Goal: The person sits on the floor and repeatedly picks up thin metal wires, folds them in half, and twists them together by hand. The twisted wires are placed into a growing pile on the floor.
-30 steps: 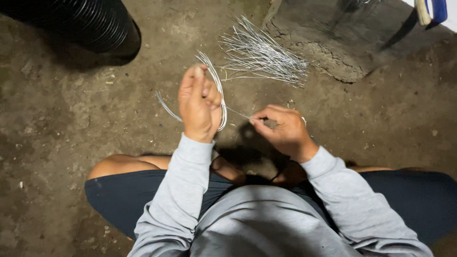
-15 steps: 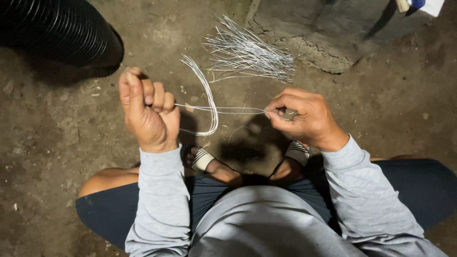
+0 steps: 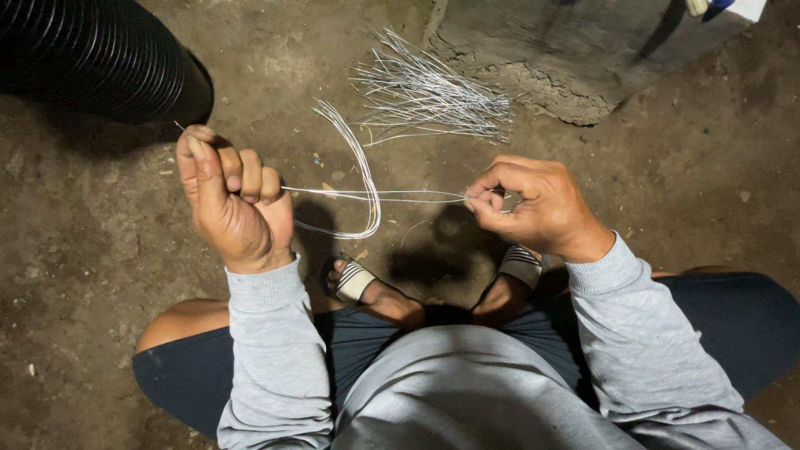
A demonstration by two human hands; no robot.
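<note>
My left hand (image 3: 232, 200) is closed in a fist around one end of a thin silver wire strand (image 3: 392, 197), held up at the left. My right hand (image 3: 533, 204) pinches the other end between thumb and fingers at the right. The strand runs taut and level between them. A curved loop of the same wire bundle (image 3: 358, 171) arcs up and down behind the strand, near its left half. Both hands hover above my sandalled feet (image 3: 358, 282).
A pile of cut silver wires (image 3: 429, 92) lies on the dirt ground beyond the hands. A black ribbed pipe (image 3: 92, 54) lies at the upper left. A rough concrete slab (image 3: 575, 50) sits at the upper right.
My hands started close together and have pulled apart, left hand going left and right hand right. The wire strand between them has drawn out straight and taut.
</note>
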